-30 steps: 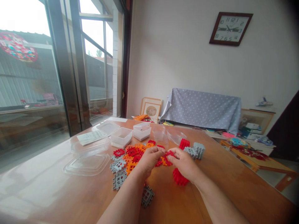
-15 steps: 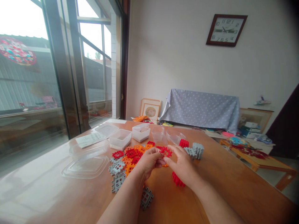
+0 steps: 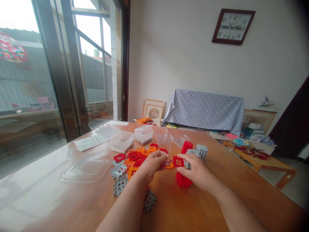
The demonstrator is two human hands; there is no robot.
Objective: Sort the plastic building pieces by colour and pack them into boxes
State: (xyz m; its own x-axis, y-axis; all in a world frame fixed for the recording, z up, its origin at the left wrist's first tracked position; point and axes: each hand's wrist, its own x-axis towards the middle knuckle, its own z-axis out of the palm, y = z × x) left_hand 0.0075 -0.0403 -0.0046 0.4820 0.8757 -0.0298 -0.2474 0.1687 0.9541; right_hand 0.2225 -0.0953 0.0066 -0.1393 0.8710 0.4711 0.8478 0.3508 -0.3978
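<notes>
My right hand grips a red square lattice tile, a toothed plastic building piece, between thumb and fingers. Just left of it is my left hand, its thumb and fingertips pressed together with no piece showing between them. A loose heap of red tiles, orange tiles and grey tiles spreads beside and behind my left hand. Close to my right hand stand a red stack, another red stack and grey stacks, partly hidden by the hand.
Clear plastic containers and lids lie on the wooden table, with a written paper at the left. A single grey tile rests near my left forearm. Beyond the table is a cloth-covered object.
My hands have moved apart. The red tile has gone rightward with my right hand, and my left hand has let go of it. The view has shifted slightly.
</notes>
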